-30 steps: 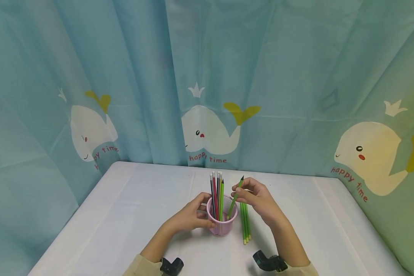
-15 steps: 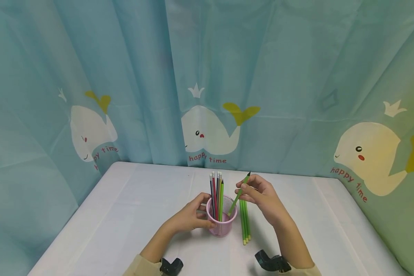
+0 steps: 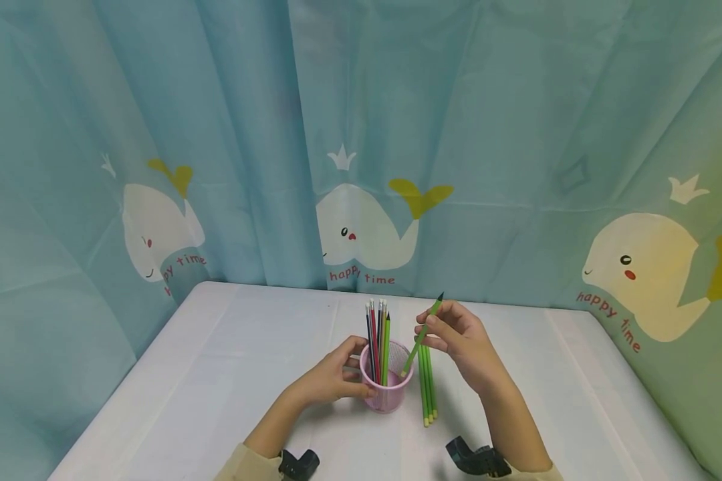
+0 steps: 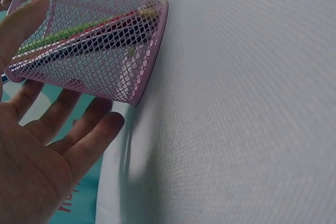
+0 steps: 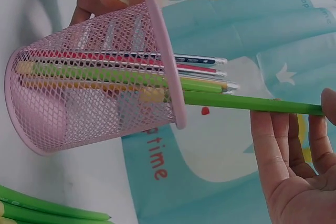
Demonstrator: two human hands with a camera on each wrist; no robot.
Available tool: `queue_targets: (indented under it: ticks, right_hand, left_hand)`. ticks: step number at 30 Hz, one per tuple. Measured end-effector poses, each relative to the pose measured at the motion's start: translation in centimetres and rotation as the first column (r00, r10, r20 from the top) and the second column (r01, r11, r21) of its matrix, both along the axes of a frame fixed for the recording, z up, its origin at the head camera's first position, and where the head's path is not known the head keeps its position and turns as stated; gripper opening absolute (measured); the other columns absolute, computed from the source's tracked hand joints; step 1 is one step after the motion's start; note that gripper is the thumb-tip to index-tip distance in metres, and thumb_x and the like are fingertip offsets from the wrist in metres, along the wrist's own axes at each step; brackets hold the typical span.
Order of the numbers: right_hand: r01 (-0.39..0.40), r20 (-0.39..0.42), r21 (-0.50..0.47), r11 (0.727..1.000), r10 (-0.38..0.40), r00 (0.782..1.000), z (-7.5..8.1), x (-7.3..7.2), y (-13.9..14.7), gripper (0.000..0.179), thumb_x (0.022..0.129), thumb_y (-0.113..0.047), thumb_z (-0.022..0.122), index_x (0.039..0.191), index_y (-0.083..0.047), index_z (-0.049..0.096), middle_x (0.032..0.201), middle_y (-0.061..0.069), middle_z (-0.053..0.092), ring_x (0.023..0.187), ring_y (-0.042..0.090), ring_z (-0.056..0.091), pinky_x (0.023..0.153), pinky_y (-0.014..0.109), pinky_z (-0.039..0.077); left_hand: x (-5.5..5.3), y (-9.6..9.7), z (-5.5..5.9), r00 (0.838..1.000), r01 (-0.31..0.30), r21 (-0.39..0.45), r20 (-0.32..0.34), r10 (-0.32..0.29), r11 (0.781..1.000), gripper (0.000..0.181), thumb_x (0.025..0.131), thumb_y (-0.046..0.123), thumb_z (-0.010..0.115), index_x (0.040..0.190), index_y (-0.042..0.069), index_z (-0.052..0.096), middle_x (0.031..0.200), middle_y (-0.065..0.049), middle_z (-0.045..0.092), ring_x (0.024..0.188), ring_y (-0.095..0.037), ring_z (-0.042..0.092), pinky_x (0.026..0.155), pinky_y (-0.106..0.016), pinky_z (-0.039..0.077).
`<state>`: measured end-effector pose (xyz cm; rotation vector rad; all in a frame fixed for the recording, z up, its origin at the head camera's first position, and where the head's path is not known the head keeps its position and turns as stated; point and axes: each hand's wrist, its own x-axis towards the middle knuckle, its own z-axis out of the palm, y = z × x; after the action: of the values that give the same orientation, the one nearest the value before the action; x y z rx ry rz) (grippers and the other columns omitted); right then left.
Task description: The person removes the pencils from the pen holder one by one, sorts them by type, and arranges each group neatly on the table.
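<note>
The cup [image 3: 387, 401] hides the lower ends of the standing pencils [image 3: 386, 354] in the head view, where the right hand [image 3: 457, 341] covers the far ends of the loose pencils [image 3: 428, 394] and the bottom edge crops both sleeves [image 3: 248, 464] and the table [image 3: 174, 401]. In the right wrist view, the tip of the held pencil [image 5: 226, 101] is out of sight, lettering on a dark pencil [image 5: 195, 60] is too small to read, and the top edge cuts off the left hand [image 3: 337, 377].
</note>
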<state>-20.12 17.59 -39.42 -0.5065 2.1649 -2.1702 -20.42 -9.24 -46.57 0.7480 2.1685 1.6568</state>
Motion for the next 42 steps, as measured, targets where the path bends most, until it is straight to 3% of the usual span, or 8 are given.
queue_targets:
  ticks: [12, 24, 33, 42]
  right_hand:
    - [-0.005, -0.035, -0.058, 0.998, 0.003, 0.999, 0.6, 0.3, 0.7, 0.011, 0.101, -0.012, 0.058, 0.106, -0.003, 0.053, 0.109, 0.012, 0.063, 0.097, 0.024, 0.069, 0.086, 0.041, 0.061]
    - [-0.017, -0.05, -0.104, 0.994, 0.011, 0.999, 1.1, 0.4, 1.6, 0.004, 0.102, -0.006, 0.054, 0.105, -0.008, 0.054, 0.098, 0.004, 0.058, 0.093, 0.023, 0.07, 0.082, 0.043, 0.062]
    - [0.055, -0.024, -0.08, 0.995, -0.057, 0.998, 0.8, 0.0, 2.7, 0.006, 0.102, -0.01, 0.056, 0.107, -0.009, 0.054, 0.095, 0.002, 0.057, 0.09, 0.019, 0.069, 0.08, 0.04, 0.063]
    - [0.146, 0.025, 0.024, 0.989, -0.147, 0.989, -0.7, -1.0, 3.9, 0.022, 0.099, -0.017, 0.062, 0.112, -0.002, 0.052, 0.099, 0.003, 0.058, 0.091, 0.021, 0.07, 0.079, 0.035, 0.063]
  left_hand:
    - [-0.2, -0.1, -0.2, 1.0, 0.013, 0.01, 0.003, -0.013, 1.0, 0.071, 0.08, 0.01, 0.082, 0.138, 0.011, 0.041, 0.137, -0.011, 0.05, 0.12, -0.027, 0.059, 0.103, -0.035, 0.052]
    - [-0.3, -0.2, -0.2, 1.0, 0.019, 0.017, 0.0, -0.019, 1.0, 0.07, 0.08, 0.009, 0.082, 0.137, 0.011, 0.041, 0.137, -0.011, 0.05, 0.12, -0.027, 0.059, 0.104, -0.036, 0.051]
    - [-0.2, 0.0, -0.2, 1.0, 0.014, 0.012, -0.005, -0.014, 1.0, 0.069, 0.08, 0.009, 0.082, 0.136, 0.011, 0.042, 0.136, -0.01, 0.051, 0.119, -0.025, 0.059, 0.104, -0.036, 0.051]
    - [-0.1, -0.1, -0.4, 1.0, 0.007, 0.016, -0.008, -0.006, 1.0, 0.07, 0.079, 0.01, 0.083, 0.137, 0.011, 0.042, 0.137, -0.01, 0.051, 0.119, -0.025, 0.059, 0.103, -0.032, 0.052]
